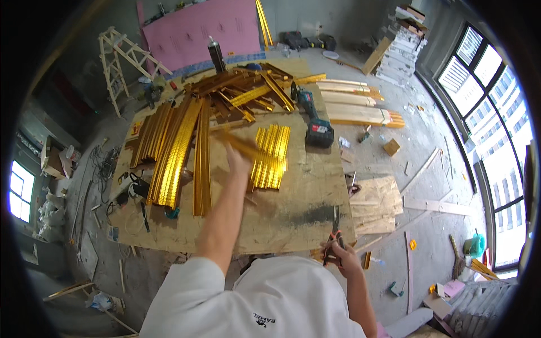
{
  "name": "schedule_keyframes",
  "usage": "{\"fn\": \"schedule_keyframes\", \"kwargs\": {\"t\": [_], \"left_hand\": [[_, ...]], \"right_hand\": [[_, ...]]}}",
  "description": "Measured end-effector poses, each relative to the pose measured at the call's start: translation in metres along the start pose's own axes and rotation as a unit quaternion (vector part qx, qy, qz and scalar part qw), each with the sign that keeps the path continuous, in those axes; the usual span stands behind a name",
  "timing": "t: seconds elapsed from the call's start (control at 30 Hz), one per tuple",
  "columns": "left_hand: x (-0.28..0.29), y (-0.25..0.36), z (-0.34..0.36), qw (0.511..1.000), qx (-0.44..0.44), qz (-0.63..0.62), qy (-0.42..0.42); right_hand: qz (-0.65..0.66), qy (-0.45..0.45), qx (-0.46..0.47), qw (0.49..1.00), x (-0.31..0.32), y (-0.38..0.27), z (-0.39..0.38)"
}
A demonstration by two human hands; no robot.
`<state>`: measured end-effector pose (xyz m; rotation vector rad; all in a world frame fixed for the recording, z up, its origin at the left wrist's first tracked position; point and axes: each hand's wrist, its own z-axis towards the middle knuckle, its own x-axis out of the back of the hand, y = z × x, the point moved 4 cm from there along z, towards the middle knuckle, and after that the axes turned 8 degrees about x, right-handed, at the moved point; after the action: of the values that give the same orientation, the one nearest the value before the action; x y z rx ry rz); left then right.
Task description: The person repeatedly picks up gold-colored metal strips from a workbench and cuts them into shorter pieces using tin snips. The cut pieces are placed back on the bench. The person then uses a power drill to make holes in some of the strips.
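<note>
Currently, the left hand point(239, 162) has its fingers closed on 1 short gold trim strip point(248, 146); both are blurred, so the exact grip cannot be told. Just right of these fingers, partly under the strip, lies a row of short gold trim pieces point(275, 176). Left of them, long gold mouldings point(176, 163) rest on the plywood tabletop point(270, 228). The right hand point(348, 260) wraps its fingers around orange-and-black-handled pliers point(335, 243), their nose pointing away from the person. Well beyond those fingers lies 1 cordless angle grinder point(314, 115).
</note>
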<state>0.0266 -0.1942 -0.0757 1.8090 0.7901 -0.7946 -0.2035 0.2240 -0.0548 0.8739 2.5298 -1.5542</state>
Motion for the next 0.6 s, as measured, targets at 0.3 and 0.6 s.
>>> {"fn": "schedule_keyframes", "kwargs": {"t": [0.3, 0.6], "left_hand": [[0.025, -0.004, 0.071, 0.540, -0.012, 0.841, -0.023], [0.087, -0.031, 0.017, 0.356, -0.047, 0.931, -0.061]], "right_hand": [[0.076, 0.074, 0.049, 0.993, -0.002, 0.003, -0.013], [0.102, 0.150, 0.031, 0.983, 0.018, 0.029, -0.015]]}}
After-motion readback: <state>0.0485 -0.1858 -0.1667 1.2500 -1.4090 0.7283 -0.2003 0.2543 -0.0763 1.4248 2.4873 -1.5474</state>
